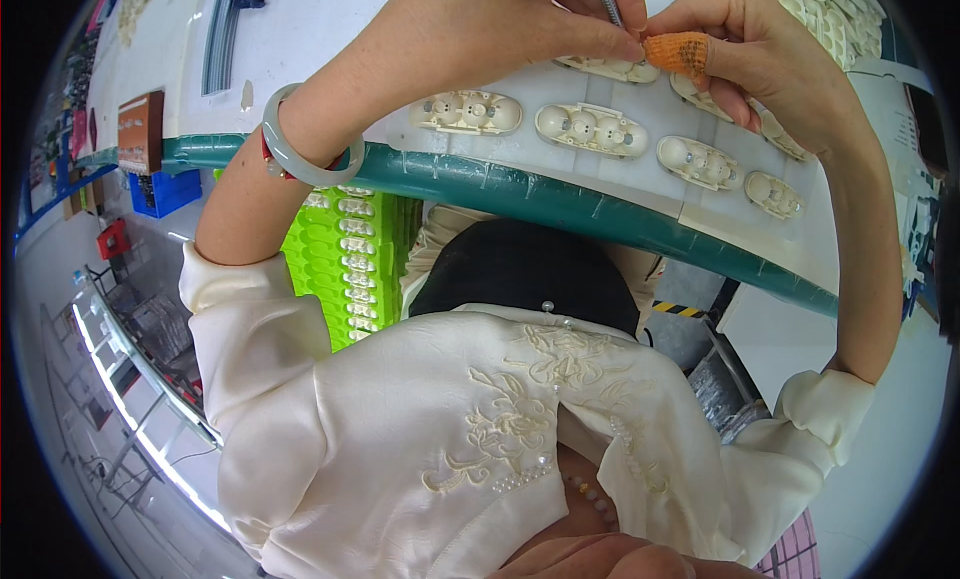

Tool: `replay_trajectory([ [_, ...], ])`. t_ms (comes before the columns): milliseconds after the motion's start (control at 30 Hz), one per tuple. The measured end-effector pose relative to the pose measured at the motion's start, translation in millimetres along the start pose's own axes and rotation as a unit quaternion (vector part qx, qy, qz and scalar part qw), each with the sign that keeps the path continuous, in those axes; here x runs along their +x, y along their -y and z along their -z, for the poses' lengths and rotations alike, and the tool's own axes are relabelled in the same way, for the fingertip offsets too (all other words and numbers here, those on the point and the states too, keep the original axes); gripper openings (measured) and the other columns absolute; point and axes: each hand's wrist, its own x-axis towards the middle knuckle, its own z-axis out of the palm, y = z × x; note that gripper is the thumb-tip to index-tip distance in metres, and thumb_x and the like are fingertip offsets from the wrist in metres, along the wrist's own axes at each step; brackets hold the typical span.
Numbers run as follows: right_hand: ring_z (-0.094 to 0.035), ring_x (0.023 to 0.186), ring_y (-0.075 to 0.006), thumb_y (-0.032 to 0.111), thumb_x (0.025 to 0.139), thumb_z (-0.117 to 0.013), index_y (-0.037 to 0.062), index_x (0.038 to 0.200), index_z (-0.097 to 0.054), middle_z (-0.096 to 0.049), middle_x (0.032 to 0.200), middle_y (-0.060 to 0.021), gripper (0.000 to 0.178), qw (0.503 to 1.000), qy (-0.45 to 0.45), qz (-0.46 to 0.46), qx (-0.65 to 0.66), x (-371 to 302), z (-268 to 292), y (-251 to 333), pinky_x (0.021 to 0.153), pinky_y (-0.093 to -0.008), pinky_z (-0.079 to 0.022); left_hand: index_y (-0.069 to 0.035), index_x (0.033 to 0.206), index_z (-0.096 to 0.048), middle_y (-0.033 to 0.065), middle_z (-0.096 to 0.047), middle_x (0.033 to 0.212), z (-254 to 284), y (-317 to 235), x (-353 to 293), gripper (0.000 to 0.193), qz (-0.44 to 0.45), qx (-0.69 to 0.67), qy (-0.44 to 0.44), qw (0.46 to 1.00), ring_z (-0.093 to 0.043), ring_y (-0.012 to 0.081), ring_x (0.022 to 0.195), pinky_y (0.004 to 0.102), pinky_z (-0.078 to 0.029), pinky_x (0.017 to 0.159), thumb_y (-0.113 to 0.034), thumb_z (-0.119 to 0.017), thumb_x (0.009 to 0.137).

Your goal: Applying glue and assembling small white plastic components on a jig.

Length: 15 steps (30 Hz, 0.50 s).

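Observation:
At the top of the view my left hand (585,24) is closed, its thumb and fingers around a thin grey ribbed metal rod (607,1). My right hand (755,49) meets it, fingers bent in a pinch, one digit wrapped in an orange finger cover (677,54). Whatever lies between the right fingertips is hidden. Below the hands, cream oval plastic housings with round domes rest on the white table: one housing (467,111) at left, another housing (592,129) in the middle, a third housing (698,162) to the right. Further housings sit partly under my hands.
The table has a green padded front edge (480,184). Under it stands a bright green tray (310,244) holding rows of similar white parts. A brown box (141,131) and a blue bin (165,194) are at left. Cream parts (830,19) are heaped at far right.

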Motion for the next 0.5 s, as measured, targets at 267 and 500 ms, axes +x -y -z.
replay_trajectory([
  [267,-0.047,0.043,-0.0081,0.004,0.085,-0.058,-0.0057,0.093,-0.064,-0.056,0.060,-0.0043,0.014,1.000,0.022,0.005,0.017,1.3,1.3,-1.1,0.039,-0.0203,-0.036,0.002,0.077,-0.062,0.0070,-0.065,0.071,-5.3,-7.2,1.1,0.009,0.004,0.048,-0.007,0.999,-0.060,0.0082,0.062,0.0195,-0.050,0.056,0.001,-0.069,0.072],
  [500,-0.046,0.043,-0.0074,0.008,0.085,-0.058,-0.0030,0.084,-0.064,-0.054,0.059,-0.0023,0.012,0.999,0.004,0.007,0.032,1.1,-0.2,-2.4,0.039,-0.0199,-0.035,0.001,0.075,-0.060,0.0068,-0.063,0.070,-9.9,-3.5,6.8,0.010,-0.051,0.185,0.006,0.981,-0.059,0.0085,0.062,0.0210,-0.049,0.053,0.002,-0.068,0.069],
])
